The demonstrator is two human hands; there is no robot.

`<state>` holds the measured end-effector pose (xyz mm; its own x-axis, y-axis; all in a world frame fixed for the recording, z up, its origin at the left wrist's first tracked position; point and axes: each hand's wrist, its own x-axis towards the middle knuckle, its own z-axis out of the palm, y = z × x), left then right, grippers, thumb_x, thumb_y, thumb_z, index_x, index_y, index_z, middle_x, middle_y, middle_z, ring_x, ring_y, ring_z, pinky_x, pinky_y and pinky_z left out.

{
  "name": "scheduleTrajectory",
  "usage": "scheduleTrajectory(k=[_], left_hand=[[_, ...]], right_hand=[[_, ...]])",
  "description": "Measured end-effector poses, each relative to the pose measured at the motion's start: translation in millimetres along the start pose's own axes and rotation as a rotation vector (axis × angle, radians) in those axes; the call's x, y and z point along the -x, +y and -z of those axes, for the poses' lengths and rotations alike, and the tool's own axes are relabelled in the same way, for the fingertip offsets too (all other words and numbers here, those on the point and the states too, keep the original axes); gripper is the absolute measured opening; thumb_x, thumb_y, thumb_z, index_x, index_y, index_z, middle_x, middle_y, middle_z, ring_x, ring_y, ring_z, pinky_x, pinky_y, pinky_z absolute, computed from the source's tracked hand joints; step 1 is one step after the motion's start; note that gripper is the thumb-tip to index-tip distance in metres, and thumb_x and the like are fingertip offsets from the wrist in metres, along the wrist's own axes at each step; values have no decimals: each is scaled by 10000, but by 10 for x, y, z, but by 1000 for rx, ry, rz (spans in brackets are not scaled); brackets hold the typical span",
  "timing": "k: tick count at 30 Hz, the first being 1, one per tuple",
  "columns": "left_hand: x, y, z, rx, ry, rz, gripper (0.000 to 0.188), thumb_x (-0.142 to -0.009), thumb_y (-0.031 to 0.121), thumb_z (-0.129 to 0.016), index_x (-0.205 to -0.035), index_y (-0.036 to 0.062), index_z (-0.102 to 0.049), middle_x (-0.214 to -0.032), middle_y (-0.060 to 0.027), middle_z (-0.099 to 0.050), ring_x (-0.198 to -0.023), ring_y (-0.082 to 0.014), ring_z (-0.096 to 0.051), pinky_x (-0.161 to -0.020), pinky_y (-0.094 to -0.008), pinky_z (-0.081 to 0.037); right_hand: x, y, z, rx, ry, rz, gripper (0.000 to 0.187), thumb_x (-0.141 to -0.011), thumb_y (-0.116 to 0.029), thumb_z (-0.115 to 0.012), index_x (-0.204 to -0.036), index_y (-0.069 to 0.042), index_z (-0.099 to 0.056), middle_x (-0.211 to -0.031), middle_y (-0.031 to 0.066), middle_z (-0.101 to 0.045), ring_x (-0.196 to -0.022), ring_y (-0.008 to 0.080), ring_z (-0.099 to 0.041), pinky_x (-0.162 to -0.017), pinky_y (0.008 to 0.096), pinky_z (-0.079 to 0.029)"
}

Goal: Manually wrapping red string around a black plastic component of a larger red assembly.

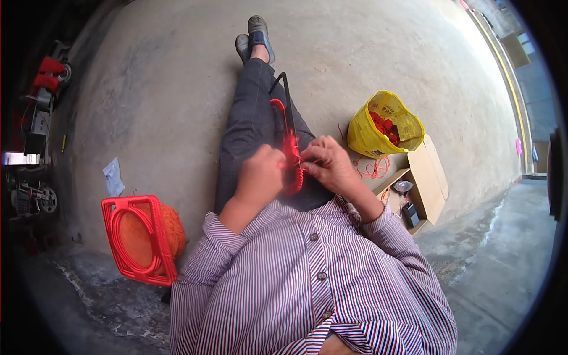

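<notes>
Red cord [292,155], seemingly wound on black frame [286,94], both hands gripping

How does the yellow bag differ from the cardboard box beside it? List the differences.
The yellow bag is soft, crumpled plastic and bright yellow; the cardboard box is stiff, flat-sided and brown. The yellow bag stands with its mouth open upward, showing red pieces inside; the cardboard box lies on its side with its flaps spread, holding a few dark items. Both rest on the concrete floor, to the person's right.
</notes>
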<state>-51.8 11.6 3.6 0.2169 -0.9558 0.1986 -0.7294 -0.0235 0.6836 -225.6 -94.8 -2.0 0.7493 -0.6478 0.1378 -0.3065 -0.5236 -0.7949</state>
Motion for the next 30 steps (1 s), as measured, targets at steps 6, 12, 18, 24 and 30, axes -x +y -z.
scheduleTrajectory(k=[6, 12, 18, 24, 30], left_hand=[[-85, -61, 93, -96, 68, -34, 136, -738, -58, -585, -828, 41, -606, -826, -148, -573, -750, -350, -602, -667, -429, -491], [-157, -154, 201, -189, 89, -44, 127, -744, -49, -595, -846, 28, -598, -812, -146, -568, -759, -353, -601, -677, -422, -494], [28, -4, -217, 308, -90, 207, 146, -785, -15, -644, -919, -5, -588, -841, -122, -660, -755, -203, -661, -675, -323, -524], [-82, -137, -272, 533, -51, 516, 442, -775, 27, -648, -1180, -25, -477, -1099, -136, -576, -948, -180, -579, -843, -305, -494], [-108, -72, -416, 1215, -164, 713, 675, -695, 74, -533, -1331, -24, -330, -1127, -89, -422, -1101, -199, -449, -1017, -294, -342]], right_hand=[[35, 176, -77, -236, 61, -5, 280, -730, -57, -731, -998, -45, -649, -921, 105, -594, -812, 221, -590, -724, 324, -494], [23, 87, 164, -204, 212, -94, 180, -736, -24, -705, -911, -51, -675, -845, 70, -599, -759, 162, -586, -678, 291, -480], [19, 22, -98, 59, -102, -95, 197, -744, -171, -723, -912, -78, -679, -849, 83, -600, -838, 282, -603, -739, 378, -494], [119, 250, 318, -238, 67, -116, 209, -814, -143, -704, -999, -50, -673, -957, 57, -625, -883, 187, -607, -759, 308, -481], [388, -48, 1483, -1359, 250, -125, 212, -1000, -281, -453, -973, -80, -517, -668, -26, -418, -560, 87, -405, -541, 248, -394]])
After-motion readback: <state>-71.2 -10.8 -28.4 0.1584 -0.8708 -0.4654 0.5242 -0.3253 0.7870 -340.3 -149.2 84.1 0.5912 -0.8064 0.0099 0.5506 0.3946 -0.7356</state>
